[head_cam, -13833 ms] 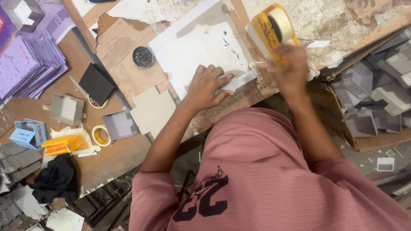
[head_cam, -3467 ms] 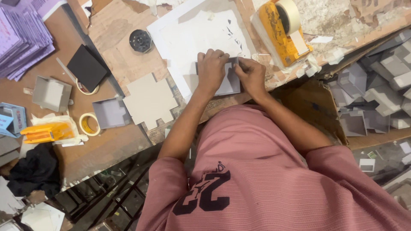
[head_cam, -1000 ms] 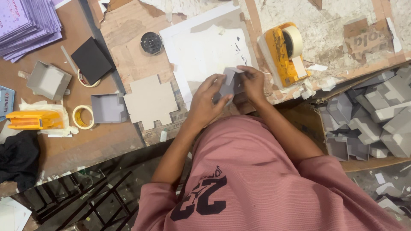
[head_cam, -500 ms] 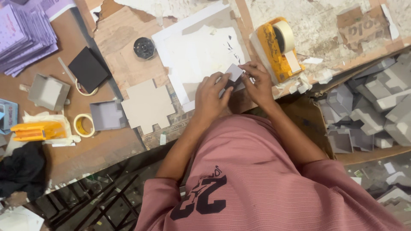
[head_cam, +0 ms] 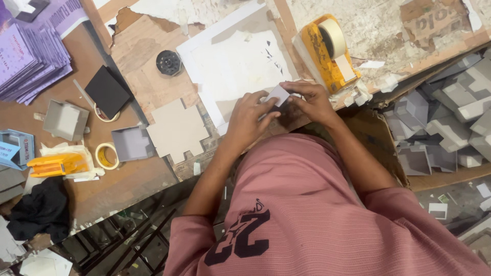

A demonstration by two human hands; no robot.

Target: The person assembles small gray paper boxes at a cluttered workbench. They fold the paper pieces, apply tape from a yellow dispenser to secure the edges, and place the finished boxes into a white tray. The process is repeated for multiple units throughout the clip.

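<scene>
A carton [head_cam: 388,153] holds grey folded boxes [head_cam: 450,117]. Both hands, left [head_cam: 248,120] and right [head_cam: 312,102], pinch a grey card piece [head_cam: 279,95], partly hidden by fingers [head_cam: 263,97].

Purple printed sheets [head_cam: 30,61] are stacked at the desk's far-left corner, a small blue carton [head_cam: 13,148] sits below them, and grey folded boxes [head_cam: 450,122] are piled on the right.
</scene>
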